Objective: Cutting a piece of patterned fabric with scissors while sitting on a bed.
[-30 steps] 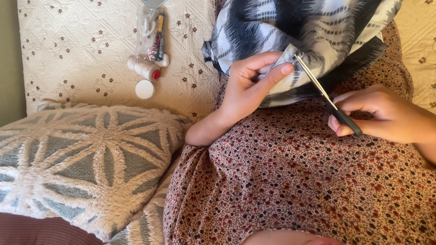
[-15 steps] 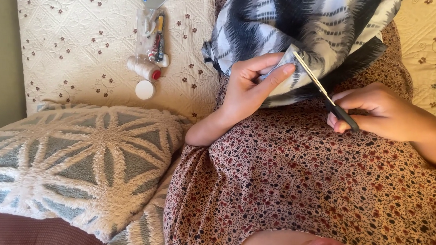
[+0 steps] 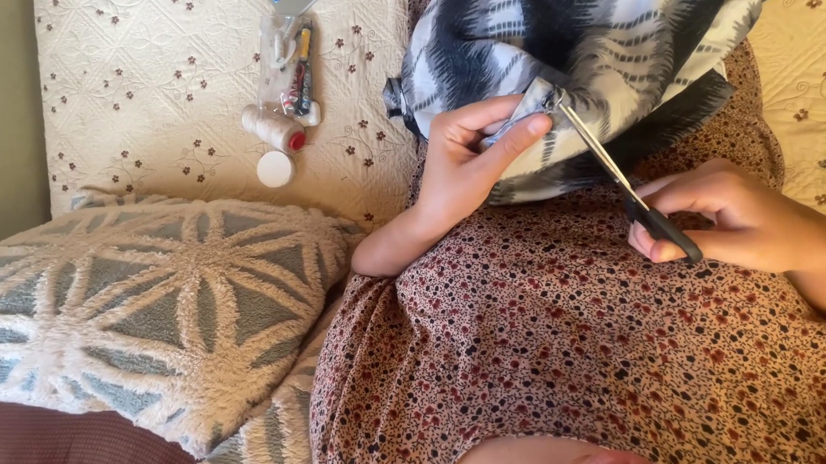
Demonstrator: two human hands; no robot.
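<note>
Right, the striped fabric (image 3: 610, 33) lies bunched on the lap, its edge pinched in the left hand (image 3: 466, 163), thumb and finger tight. The right hand (image 3: 742, 219) grips the scissors (image 3: 617, 179) (tips at that pinched edge). Patterned cushion (image 3: 153, 311) and thread spool (image 3: 274, 129) sit well apart, leftward.

fabric (image 3: 610, 33): striped in dark navy, grey and white, the stripes feathered at their edges
scissors (image 3: 633, 197): silver blades; black handles
dress (image 3: 570, 346): pale ground, dotted all over with small red and black flowers
cushion (image 3: 143, 303): cream tufted star lattice laid over grey-blue
quilt (image 3: 161, 95): cream, stitched, sprinkled with small brown flowers
thread spool (image 3: 274, 128): white thread; red end
round cap (image 3: 275, 169): white
</note>
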